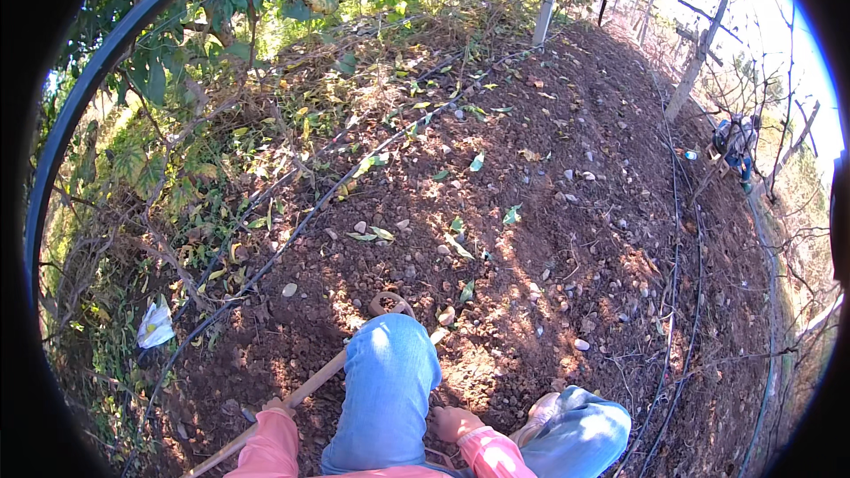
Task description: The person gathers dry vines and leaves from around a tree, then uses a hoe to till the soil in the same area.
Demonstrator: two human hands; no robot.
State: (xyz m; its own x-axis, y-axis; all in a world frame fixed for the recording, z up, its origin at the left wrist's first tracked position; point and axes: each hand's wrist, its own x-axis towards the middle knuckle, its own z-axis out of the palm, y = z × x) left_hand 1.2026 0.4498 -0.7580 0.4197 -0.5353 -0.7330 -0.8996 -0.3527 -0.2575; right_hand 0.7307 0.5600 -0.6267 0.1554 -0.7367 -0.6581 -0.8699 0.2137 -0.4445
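A long wooden tool handle (pixel 317 377) slants up from the lower left and goes behind my bent left knee (pixel 392 378), in blue jeans. My left hand (pixel 280 406) is closed around it. A rusty metal piece (pixel 387 301) shows just past the knee; whether it joins the handle is hidden. My right hand (pixel 455 423), in a pink sleeve, is low over the soil between my legs. Its fingers are curled, and what lies under them is hidden. Close to its right are my shoe (pixel 541 411) and my other jeans-clad leg (pixel 578 428).
Black irrigation hoses (pixel 319 202) run along the vine row at left; more hoses (pixel 676 245) lie at right. A crumpled white bag (pixel 156 324) sits at left. Stones and leaves dot the soil (pixel 564 245). Posts (pixel 697 63) and another person (pixel 736 139) are at upper right.
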